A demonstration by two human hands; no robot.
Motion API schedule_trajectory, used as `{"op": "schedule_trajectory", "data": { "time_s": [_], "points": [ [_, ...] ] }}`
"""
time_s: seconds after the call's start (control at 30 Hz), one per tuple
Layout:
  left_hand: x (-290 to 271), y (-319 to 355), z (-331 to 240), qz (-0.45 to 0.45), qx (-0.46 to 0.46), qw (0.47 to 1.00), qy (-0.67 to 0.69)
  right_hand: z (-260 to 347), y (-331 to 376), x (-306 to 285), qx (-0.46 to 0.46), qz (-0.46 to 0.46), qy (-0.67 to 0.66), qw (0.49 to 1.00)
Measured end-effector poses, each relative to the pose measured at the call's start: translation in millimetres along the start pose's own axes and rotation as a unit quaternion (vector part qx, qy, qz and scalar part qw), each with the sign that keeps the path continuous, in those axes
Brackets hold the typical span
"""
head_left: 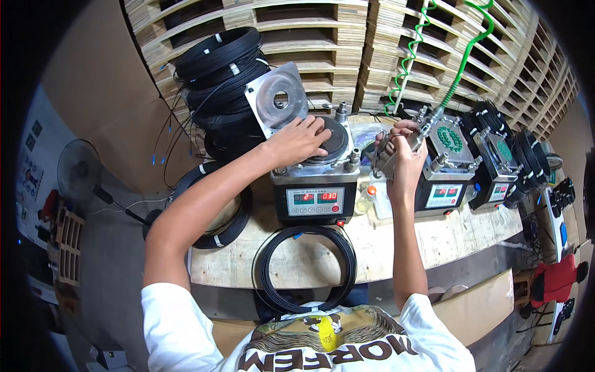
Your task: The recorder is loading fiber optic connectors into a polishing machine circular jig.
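In front of me stands a polishing machine (316, 201) with a black front, a lit display and metal corner posts. My left hand (300, 140) lies over the dark round disc (335, 137) on its top, fingers stretched out and thumb apart. Just behind that hand a square metal plate with a round hole (280, 93) leans tilted. To the right of the disc, my right hand (406, 149) is closed round a metal air gun (426, 128) joined to a green hose (462, 65). A grey curved metal part (379, 155) shows by its fingers; I cannot make out whether it belongs to the gun.
A coil of black cable (266, 273) lies at the table's front edge. More black coils (217, 80) are stacked behind left. Two similar machines (443, 195) stand to the right, near a small bottle with an orange cap (371, 191). Wooden pallets (304, 37) rise behind.
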State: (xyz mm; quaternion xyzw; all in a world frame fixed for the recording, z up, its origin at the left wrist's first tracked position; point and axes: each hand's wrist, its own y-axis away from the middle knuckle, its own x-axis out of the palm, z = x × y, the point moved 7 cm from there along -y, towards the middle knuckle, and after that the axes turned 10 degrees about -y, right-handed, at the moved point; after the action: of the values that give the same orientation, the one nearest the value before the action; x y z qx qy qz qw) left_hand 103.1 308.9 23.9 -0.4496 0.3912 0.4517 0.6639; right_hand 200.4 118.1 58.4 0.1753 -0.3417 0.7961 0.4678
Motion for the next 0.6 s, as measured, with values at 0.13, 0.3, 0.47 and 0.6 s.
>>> {"op": "schedule_trajectory", "data": {
  "time_s": [0.13,0.3,0.47,0.6],
  "points": [
    [-23.6,-3.4,-34.1,-0.071,0.088,0.974,-0.195,5.9,16.4,2.6,0.019,0.010,-0.001,1.000],
    [-21.7,3.8,-34.5,-0.066,0.089,0.973,-0.204,2.0,26.0,6.9,0.014,0.006,0.005,1.000],
    [-29.8,14.8,-14.7,-0.068,-0.022,0.996,-0.061,-4.4,31.6,8.4,0.019,0.011,0.016,1.000],
    [-38.5,27.0,3.0,-0.127,-0.144,0.978,0.080,-21.5,40.5,16.3,0.026,-0.008,0.001,1.000]
  ]
}}
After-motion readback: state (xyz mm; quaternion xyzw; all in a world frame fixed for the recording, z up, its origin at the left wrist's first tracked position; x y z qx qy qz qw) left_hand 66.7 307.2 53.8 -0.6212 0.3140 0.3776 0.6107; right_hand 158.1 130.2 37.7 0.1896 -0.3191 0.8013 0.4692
